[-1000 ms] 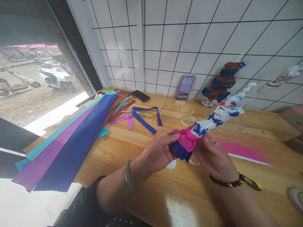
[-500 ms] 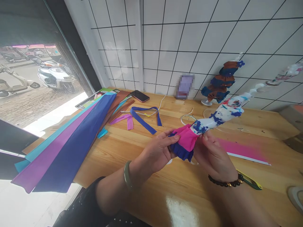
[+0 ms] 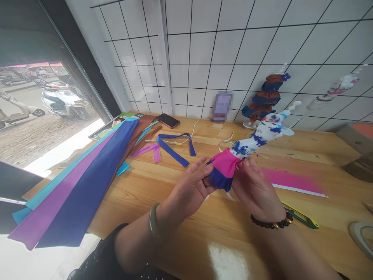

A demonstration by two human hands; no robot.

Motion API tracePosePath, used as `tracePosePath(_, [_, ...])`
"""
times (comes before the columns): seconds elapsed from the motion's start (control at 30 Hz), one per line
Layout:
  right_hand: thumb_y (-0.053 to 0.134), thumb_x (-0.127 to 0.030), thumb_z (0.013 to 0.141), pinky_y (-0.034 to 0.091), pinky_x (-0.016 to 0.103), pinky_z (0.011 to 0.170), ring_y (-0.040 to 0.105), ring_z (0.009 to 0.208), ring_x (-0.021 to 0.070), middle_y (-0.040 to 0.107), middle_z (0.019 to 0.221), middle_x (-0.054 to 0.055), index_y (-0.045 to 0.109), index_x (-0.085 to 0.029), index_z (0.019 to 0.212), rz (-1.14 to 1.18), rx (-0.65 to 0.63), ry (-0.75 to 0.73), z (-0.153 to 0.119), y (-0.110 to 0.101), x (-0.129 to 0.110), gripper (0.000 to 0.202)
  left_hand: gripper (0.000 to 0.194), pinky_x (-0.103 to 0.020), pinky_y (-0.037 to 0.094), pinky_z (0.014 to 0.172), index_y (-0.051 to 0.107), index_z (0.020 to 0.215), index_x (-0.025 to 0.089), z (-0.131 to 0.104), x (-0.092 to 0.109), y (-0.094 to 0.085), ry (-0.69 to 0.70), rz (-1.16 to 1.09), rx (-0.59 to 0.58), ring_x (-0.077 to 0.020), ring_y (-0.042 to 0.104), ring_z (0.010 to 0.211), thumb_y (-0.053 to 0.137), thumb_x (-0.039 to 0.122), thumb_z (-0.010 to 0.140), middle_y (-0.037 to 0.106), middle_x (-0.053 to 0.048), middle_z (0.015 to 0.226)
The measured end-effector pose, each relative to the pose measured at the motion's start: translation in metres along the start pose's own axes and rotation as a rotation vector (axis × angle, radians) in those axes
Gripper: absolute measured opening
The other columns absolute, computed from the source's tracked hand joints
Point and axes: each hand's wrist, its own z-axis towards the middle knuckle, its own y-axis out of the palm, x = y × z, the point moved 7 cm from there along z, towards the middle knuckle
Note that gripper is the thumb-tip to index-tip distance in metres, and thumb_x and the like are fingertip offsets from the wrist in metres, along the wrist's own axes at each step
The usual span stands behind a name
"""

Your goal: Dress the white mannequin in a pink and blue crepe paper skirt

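Tilted up to the right, a white figurine with blue paint blotches wears a paper skirt, pink above and ruffled dark blue below. My left hand grips the skirt's left side, thumb on top and fingers beneath. At the skirt's right edge, by the waist, my right hand pinches the gathered pink paper; its lower fingers are partly hidden behind the skirt. A thin white strip hangs below the hem.
Long blue, purple and turquoise paper sheets lie at left, near a phone. A blue strip and white cord lie mid-table. A pink sheet, utility knife and tape roll lie right. A ruffled figure stands behind.
The figurine has turned, so its top looks shorter and separate from the reflection on the tiles. Both hands keep their hold on the skirt. The view has shifted slightly.
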Motion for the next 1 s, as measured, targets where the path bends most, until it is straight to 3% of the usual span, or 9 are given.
tracePosePath(0.23, [0.063, -0.036, 0.079, 0.046, 0.032, 0.092, 0.058, 0.1, 0.016, 0.066, 0.103, -0.004, 0.064, -0.032, 0.089, 0.061, 0.046, 0.034, -0.002, 0.001, 0.013, 0.011, 0.062, -0.027, 0.045, 0.09, 0.034, 0.13, 0.026, -0.004, 0.0, 0.004, 0.066, -0.052, -0.059, -0.0135, 0.059, 0.104, 0.064, 0.018, 0.077, 0.062, -0.005, 0.113])
tracePosePath(0.5, [0.07, -0.027, 0.073, 0.05, 0.026, 0.083, 0.06, 0.083, 0.0117, 0.067, 0.09, -0.005, 0.063, -0.029, 0.09, 0.121, 0.09, 0.113, -0.008, 0.005, 0.022, 0.018, 0.073, -0.025, 0.043, 0.089, 0.031, 0.132, 0.023, -0.003, -0.004, 0.003, 0.146, -0.063, 0.023, -0.0116, 0.061, 0.095, 0.066, 0.006, 0.071, 0.062, -0.004, 0.107])
tracePosePath(0.7, [0.078, -0.025, 0.064, 0.051, 0.018, 0.067, 0.06, 0.072, 0.0084, 0.066, 0.079, -0.005, 0.061, -0.026, 0.083, 0.083, 0.148, 0.102, -0.007, 0.0, 0.024, 0.026, 0.078, -0.024, 0.043, 0.088, 0.03, 0.134, 0.022, 0.003, -0.009, -0.003, 0.186, -0.036, 0.031, -0.0097, 0.062, 0.09, 0.067, 0.003, 0.068, 0.064, -0.005, 0.103])
tracePosePath(0.87, [0.081, -0.023, 0.06, 0.049, 0.014, 0.061, 0.058, 0.065, 0.0054, 0.063, 0.071, -0.007, 0.06, -0.023, 0.08, 0.073, 0.225, 0.064, -0.007, -0.005, 0.024, 0.029, 0.079, -0.025, 0.043, 0.086, 0.03, 0.135, 0.021, 0.004, -0.01, -0.006, 0.214, -0.001, 0.034, -0.0105, 0.062, 0.088, 0.067, 0.003, 0.068, 0.065, -0.004, 0.098])
tracePosePath(1.0, [0.081, -0.021, 0.059, 0.049, 0.015, 0.063, 0.057, 0.065, 0.0051, 0.063, 0.071, -0.008, 0.059, -0.023, 0.083, 0.074, 0.207, 0.032, -0.006, -0.004, 0.023, 0.032, 0.082, -0.026, 0.043, 0.084, 0.028, 0.137, 0.02, 0.005, -0.01, -0.006, 0.23, 0.011, 0.04, -0.0111, 0.062, 0.087, 0.068, 0.003, 0.067, 0.065, -0.006, 0.098])
